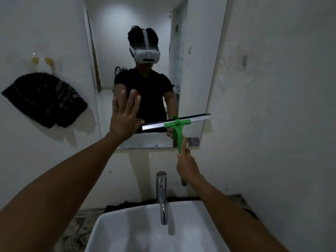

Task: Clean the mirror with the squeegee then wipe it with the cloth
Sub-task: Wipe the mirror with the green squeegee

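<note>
A tall frameless mirror [192, 51] hangs on the white wall above the sink. My right hand [186, 163] grips the green handle of a squeegee [177, 124], whose long silver blade lies nearly level against the lower part of the glass, tilted up to the right. My left hand [123, 117] is flat on the mirror with fingers spread, its thumb touching the blade's left end. A dark cloth [45, 100] hangs from a hook on the wall left of the mirror.
A white basin [112, 231] with a chrome tap [161, 195] sits directly below the mirror. A dark item [127, 204] lies behind the basin on the marbled counter. The mirror reflects a person wearing a headset.
</note>
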